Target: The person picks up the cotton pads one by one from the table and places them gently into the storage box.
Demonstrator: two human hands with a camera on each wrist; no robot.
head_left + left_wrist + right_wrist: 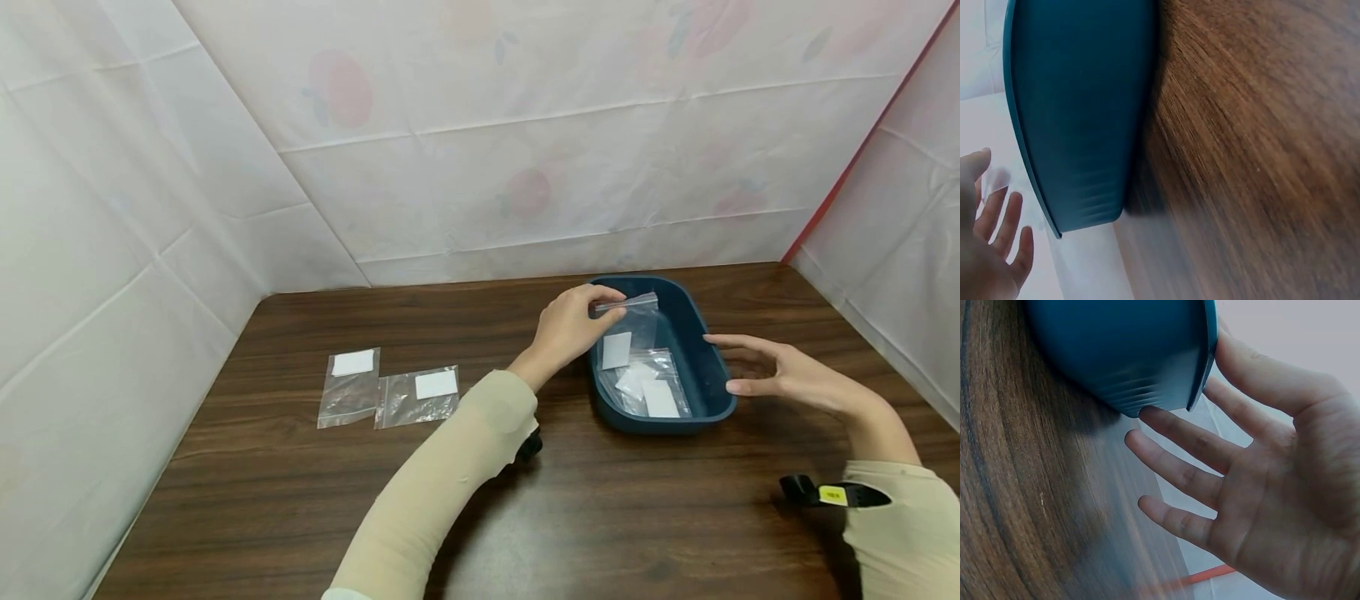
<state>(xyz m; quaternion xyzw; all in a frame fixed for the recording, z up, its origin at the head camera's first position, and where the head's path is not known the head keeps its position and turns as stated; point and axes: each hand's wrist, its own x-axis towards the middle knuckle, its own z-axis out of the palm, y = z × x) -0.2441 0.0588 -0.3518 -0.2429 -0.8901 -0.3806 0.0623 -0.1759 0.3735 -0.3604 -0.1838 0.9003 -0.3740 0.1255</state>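
Note:
My left hand [567, 327] is over the left rim of a dark blue plastic bin [692, 360]. Between its thumb and index finger it pinches the top of a clear zip-lock bag [642, 320], which hangs into the bin and has a white label. Below that bag, more clear zip-lock bags [669, 364] with white labels lie inside on the left. At the opposite side, my right hand [813, 377] has its thumb and fingertips right at the rim. In the right wrist view its fingers [1188, 476] are spread and relaxed beside the bin's outer wall [1129, 350].
Two labelled zip-lock bags lie side by side on the left of the brown wooden table [262, 483], one bag [349, 392] upright and the other bag [405, 404] sideways. White patterned sheeting [450, 192] encloses the table at the back and both sides.

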